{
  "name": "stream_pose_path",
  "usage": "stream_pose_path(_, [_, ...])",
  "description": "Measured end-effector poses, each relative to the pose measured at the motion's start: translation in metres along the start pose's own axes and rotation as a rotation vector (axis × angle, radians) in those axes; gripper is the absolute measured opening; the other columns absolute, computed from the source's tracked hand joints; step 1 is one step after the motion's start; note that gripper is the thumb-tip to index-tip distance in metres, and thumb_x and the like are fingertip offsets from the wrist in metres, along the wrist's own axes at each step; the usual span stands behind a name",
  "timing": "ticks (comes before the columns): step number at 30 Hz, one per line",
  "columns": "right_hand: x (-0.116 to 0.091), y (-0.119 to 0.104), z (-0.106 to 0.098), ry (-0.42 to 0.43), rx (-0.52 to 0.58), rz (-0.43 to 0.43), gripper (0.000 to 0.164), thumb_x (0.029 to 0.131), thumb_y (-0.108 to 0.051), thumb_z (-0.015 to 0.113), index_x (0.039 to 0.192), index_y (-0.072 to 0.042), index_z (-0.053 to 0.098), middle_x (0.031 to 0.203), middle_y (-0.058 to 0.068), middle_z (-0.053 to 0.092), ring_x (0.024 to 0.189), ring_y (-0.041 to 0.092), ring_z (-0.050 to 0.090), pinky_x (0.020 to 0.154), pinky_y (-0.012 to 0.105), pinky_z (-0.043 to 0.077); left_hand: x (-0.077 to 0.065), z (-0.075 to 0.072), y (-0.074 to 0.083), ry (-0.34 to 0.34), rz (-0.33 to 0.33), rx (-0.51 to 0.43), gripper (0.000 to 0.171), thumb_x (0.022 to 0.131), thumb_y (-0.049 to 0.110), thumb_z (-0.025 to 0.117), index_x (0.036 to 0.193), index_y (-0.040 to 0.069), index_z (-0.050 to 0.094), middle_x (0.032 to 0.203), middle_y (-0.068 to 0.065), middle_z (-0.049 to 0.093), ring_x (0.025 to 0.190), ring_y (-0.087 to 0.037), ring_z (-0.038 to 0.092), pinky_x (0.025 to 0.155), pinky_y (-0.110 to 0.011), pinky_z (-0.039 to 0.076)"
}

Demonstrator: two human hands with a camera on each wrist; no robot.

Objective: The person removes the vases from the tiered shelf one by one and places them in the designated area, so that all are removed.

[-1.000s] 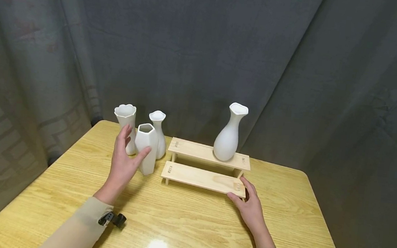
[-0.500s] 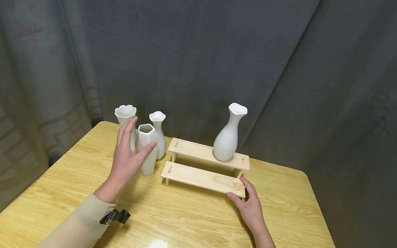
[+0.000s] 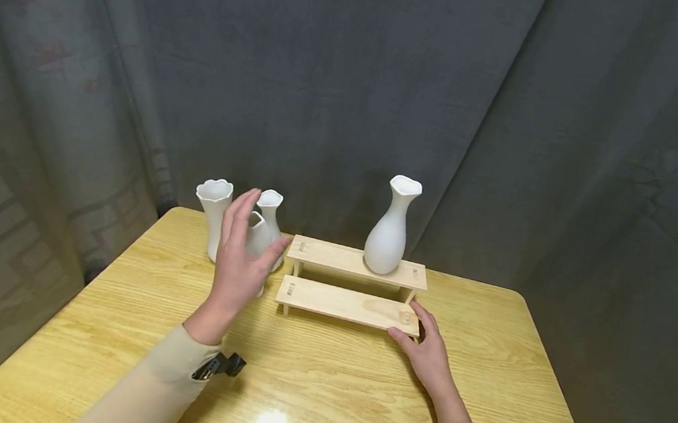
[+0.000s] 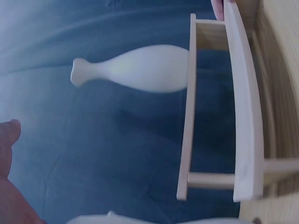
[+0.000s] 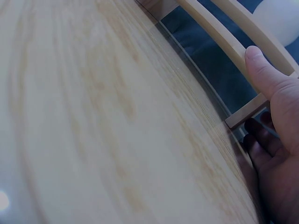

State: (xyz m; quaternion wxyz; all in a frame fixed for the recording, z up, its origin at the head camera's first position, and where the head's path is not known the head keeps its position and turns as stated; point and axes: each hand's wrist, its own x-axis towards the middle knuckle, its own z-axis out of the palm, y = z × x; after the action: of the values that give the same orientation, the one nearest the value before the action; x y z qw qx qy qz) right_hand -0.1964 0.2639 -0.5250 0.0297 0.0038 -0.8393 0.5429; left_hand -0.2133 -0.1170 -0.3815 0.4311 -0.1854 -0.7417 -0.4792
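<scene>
A two-step wooden stand [image 3: 336,303] sits on the table, and on its upper step stands a white narrow-necked vase [image 3: 386,240]. My right hand [image 3: 430,360] grips the right end of the lower step; in the right wrist view its thumb [image 5: 261,72] lies along the front edge, with the fingers behind the leg. My left hand [image 3: 239,270] is raised with fingers extended and thumb spread, overlapping a white faceted vase [image 3: 258,239] in the head view. Behind it stands a slim-necked white vase [image 3: 271,215]. A scallop-rimmed white vase [image 3: 214,216] is to its left.
The wooden table [image 3: 322,387] runs back to a dark grey curtain [image 3: 337,102] close behind the stand and vases. A patterned curtain [image 3: 25,161] hangs at the left. Both wrists wear black cameras on straps.
My left hand has moved right, from beside the faceted vase to in front of it, its thumb now near the stand's left end. The right hand, stand and vases stay put.
</scene>
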Motion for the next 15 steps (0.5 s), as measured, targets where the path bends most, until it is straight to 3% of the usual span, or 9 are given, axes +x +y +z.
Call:
stream_pose_path(10, [0.001, 0.0, 0.001, -0.001, 0.003, -0.009, 0.094, 0.098, -0.045, 0.085, 0.172, -0.018, 0.036, 0.175, 0.012, 0.03, 0.162, 0.036, 0.032, 0.13, 0.054, 0.03, 0.003, 0.029, 0.02, -0.057, 0.03, -0.037, 0.088, 0.091, 0.008, 0.093, 0.165, 0.003, 0.045, 0.166, -0.017, 0.044, 0.157, -0.032, 0.039, 0.128, -0.05, 0.034])
stream_pose_path(15, [0.0, 0.0, 0.001, 0.001, -0.012, -0.003, 0.094, 0.098, -0.045, 0.085, 0.173, -0.017, 0.035, 0.175, 0.012, 0.031, 0.163, 0.037, 0.03, 0.13, 0.054, 0.03, 0.002, 0.044, 0.029, -0.077, 0.007, -0.077, 0.088, 0.091, 0.01, 0.093, 0.165, 0.006, 0.046, 0.166, -0.014, 0.044, 0.156, -0.03, 0.04, 0.126, -0.048, 0.037])
